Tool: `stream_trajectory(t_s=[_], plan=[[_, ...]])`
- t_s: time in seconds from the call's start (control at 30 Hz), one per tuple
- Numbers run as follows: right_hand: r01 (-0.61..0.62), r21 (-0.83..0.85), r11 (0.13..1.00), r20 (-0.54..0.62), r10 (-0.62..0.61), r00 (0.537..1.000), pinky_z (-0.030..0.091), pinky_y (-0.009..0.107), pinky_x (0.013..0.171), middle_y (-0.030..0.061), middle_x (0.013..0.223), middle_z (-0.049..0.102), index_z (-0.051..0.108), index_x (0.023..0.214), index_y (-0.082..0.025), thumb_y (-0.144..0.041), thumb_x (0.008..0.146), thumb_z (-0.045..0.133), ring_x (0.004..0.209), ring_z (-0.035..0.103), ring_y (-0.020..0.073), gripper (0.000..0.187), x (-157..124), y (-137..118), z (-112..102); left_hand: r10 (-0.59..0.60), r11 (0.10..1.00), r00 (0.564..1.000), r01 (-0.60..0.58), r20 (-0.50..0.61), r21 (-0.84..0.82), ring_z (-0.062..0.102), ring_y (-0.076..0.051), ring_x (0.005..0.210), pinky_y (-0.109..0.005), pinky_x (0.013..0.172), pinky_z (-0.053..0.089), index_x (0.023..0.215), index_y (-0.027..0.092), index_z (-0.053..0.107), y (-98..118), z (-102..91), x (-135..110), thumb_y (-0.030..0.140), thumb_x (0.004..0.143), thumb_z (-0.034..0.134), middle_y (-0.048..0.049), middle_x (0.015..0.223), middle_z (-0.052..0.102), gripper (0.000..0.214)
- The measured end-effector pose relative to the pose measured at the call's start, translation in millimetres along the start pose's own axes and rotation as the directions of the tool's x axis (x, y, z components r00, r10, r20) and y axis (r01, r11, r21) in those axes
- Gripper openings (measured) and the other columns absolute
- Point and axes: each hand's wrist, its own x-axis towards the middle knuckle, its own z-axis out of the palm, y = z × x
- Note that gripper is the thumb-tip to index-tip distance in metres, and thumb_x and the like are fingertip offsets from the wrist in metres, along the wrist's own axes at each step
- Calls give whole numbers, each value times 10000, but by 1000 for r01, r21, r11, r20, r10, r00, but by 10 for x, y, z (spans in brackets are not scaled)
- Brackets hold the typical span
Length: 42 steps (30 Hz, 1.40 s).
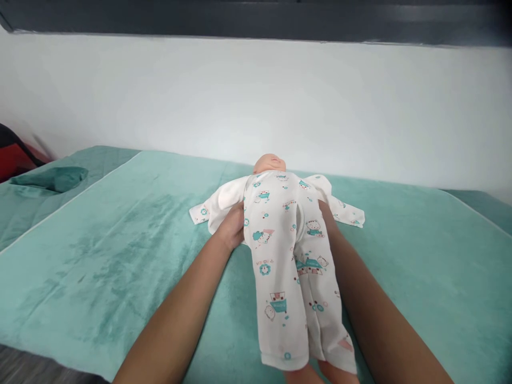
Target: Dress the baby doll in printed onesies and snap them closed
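A baby doll (270, 162) lies face up, head toward the wall, its bare feet nearest me at the bottom edge. White printed trousers (276, 240) cover its front from chest to ankles. A white long-sleeved top (231, 194) shows beneath, sleeves spread to both sides. My left hand (232, 226) is closed against the doll's left-of-view side at the waist, its fingertips tucked out of sight behind the clothing. On the opposite side, my right hand (326, 213) reaches against the waist; the trousers hide its fingers.
Under the doll spreads a green plush bed cover (120, 256). A white wall (256, 96) rises behind it, with a dark ledge (256, 20) above. At the far left are a crumpled green cloth (52, 178) and a red and black object (16, 152).
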Motion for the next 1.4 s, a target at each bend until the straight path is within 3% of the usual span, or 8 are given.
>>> stream_trajectory(t_s=[0.13,0.27,0.5,0.7,0.87,1.03,1.2,1.4], plan=[[-15,-174,985,-78,1,997,472,407,773,41,794,731,688,685,-190,-318,669,595,907,615,327,159,-15,-62,11,49,997,995,-45,-81,55,652,-238,740,-362,717,531,809,126,722,-12,-29,2,212,637,718,-88,791,735,192],[-17,-108,994,-187,-3,982,460,354,732,35,824,730,708,815,-190,-293,666,597,820,620,249,212,-13,-51,16,213,956,966,-175,-146,236,637,-253,762,-362,737,511,759,141,723,-29,-56,2,70,574,674,-60,731,722,205],[121,-73,990,-279,-137,951,479,368,842,45,948,731,724,920,-227,-351,790,587,902,643,233,226,-70,-177,98,620,718,749,-420,-236,554,602,-245,1053,-346,1026,408,885,204,754,56,-69,29,175,786,633,-62,1042,725,159],[177,83,981,-20,-176,984,397,389,1074,30,1260,666,714,1124,-258,-454,904,533,1227,557,243,345,-165,-368,164,535,710,845,-459,15,534,482,-230,1319,-317,1158,286,1156,246,707,109,-50,44,329,869,622,-35,1346,618,310],[139,109,984,219,-160,963,313,390,1167,-3,1439,535,588,1321,-291,-556,952,434,1367,436,220,480,-204,-505,120,450,590,881,-416,146,692,400,-209,1402,-346,1211,221,1348,252,570,126,-154,102,459,951,463,-6,1474,497,461],[126,12,992,154,-126,980,215,421,1215,-6,1505,456,535,1378,-294,-577,944,446,1427,347,226,525,-291,-369,104,469,538,875,-393,122,746,394,-201,1406,-361,1205,263,1401,242,502,56,-184,68,454,978,391,-11,1494,473,486],[122,-33,992,82,-119,989,193,469,1218,-21,1561,364,447,1438,-361,-522,939,496,1457,287,237,526,-1015,-305,-15,560,567,828,-355,-32,743,529,-236,1270,-414,1115,398,1323,217,556,-206,-216,-492,401,955,466,-70,1405,556,421],[158,-145,977,196,-128,972,377,450,1120,50,1469,449,505,1350,-337,-351,906,605,1356,424,250,455,-2359,-350,-359,554,457,808,-497,201,738,568,-190,1180,-357,1055,450,1163,298,646,-712,-353,-1760,308,919,576,-41,1243,597,254]])
